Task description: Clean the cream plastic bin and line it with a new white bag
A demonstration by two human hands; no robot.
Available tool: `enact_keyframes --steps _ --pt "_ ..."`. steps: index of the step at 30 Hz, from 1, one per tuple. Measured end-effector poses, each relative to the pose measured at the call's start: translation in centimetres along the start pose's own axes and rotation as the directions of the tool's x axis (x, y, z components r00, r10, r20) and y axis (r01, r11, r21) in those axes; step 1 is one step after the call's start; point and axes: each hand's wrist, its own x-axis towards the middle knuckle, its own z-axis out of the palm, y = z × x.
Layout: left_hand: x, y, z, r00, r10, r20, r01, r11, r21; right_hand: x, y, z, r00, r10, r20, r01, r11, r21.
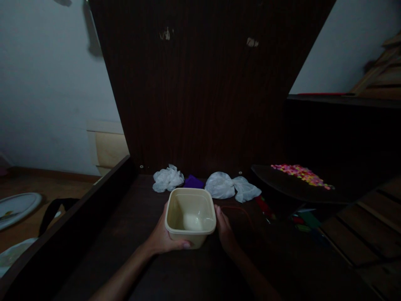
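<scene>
Square cream plastic container [190, 215], seemingly empty, is held open-side up before the dark wooden panel [200, 92]: left hand [161, 237] wrapped around its left side, right hand [224, 230] against the opposite wall. Moving it would call for a level, two-handed grip.

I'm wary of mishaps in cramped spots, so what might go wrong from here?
The cream tub looks smooth, so it might slip if the left hand loosens. Moved forward, it might nudge the knotted white bag beyond it. The small bright pieces lie heaped in the open, so a knock could scatter them.
</scene>
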Motion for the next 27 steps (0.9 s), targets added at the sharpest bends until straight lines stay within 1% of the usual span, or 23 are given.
enact_keyframes --steps 3,9,17,27 --pt "0.09 0.09 -0.04 1.000 0.017 0.014 -0.017 1.000 -0.002 -0.09 -0.11 0.07 1.000 -0.004 -0.009 0.004 1.000 0.002" --pt "-0.12 0.03 -0.13 1.000 0.004 0.008 -0.005 0.998 0.055 -0.36 -0.51 0.50 1.000 -0.024 -0.010 0.024 1.000 -0.012" --pt "-0.51 -0.19 -0.22 1.000 -0.015 0.025 0.012 0.993 0.121 -0.47 -0.21 0.50 0.999 -0.031 -0.033 0.029 0.998 -0.050" --pt "-0.43 -0.60 -0.15 0.998 0.043 -0.048 -0.035 0.987 0.158 -0.28 -0.17 0.38 0.999 -0.042 -0.022 0.040 0.993 -0.108"
